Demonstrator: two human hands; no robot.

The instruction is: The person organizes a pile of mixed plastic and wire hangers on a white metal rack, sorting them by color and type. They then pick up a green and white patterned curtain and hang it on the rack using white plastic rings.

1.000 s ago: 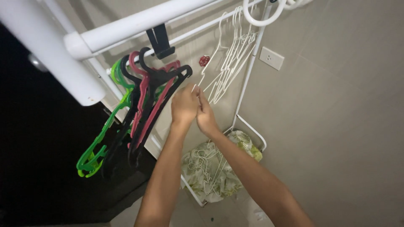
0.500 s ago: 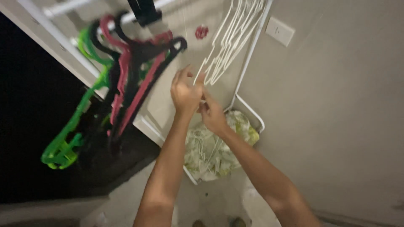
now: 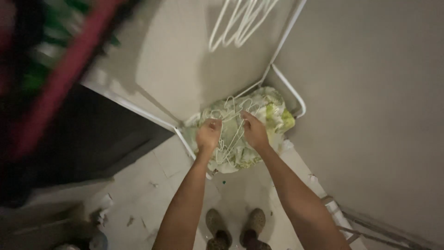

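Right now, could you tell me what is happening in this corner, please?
A person stands looking down, both hands gripping thin white wire hangers. The left hand and right hand hold them above a green-and-white cloth bundle lying at the base of a white rack. More white hangers hang above.

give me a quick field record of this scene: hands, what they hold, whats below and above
left hand: left hand closed on the white wire hangers
right hand: right hand closed on the same bunch
below hands: green and white cloth bundle on the white rack base
above: more white hangers hanging by the wall
upper left: blurred red and green hangers
floor: pale tiles, person's shoes
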